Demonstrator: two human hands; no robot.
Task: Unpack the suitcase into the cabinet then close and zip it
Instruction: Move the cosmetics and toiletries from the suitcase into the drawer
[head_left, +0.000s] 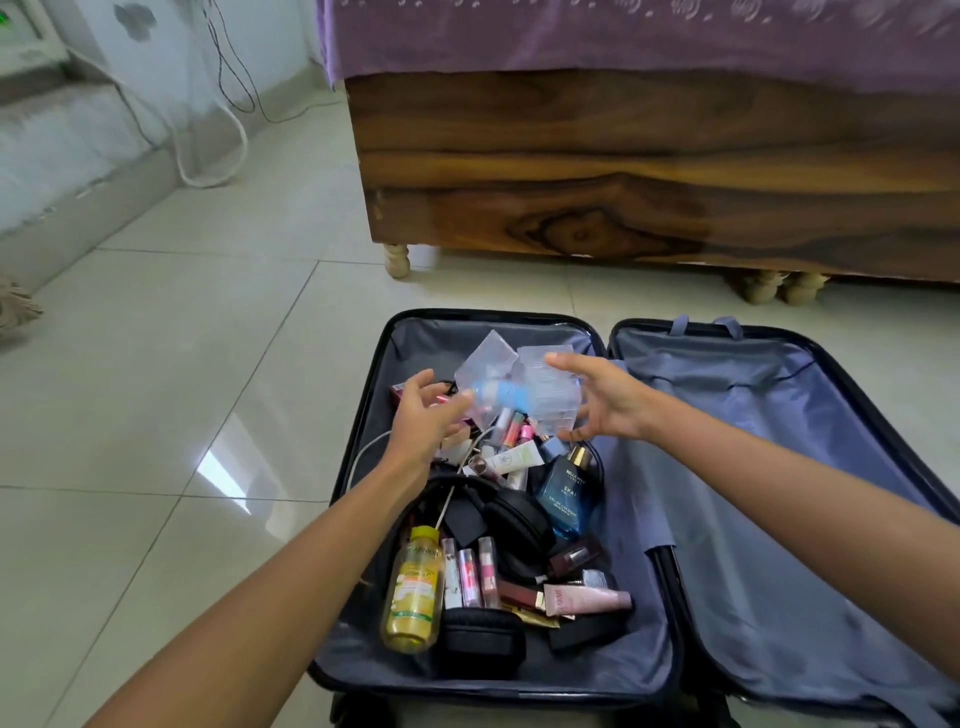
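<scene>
The dark hard-shell suitcase is laid open on the tiled floor; its near edge is cut off. Both hands, left hand and right hand, are spread, flanking the clear plastic boxes; contact cannot be told. The blue item there is blurred.

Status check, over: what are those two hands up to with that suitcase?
Left hand and right hand both open, reaching for clear plastic boxes. Suitcase lies open on the floor, left half packed with cosmetics. Nothing blocking.
</scene>
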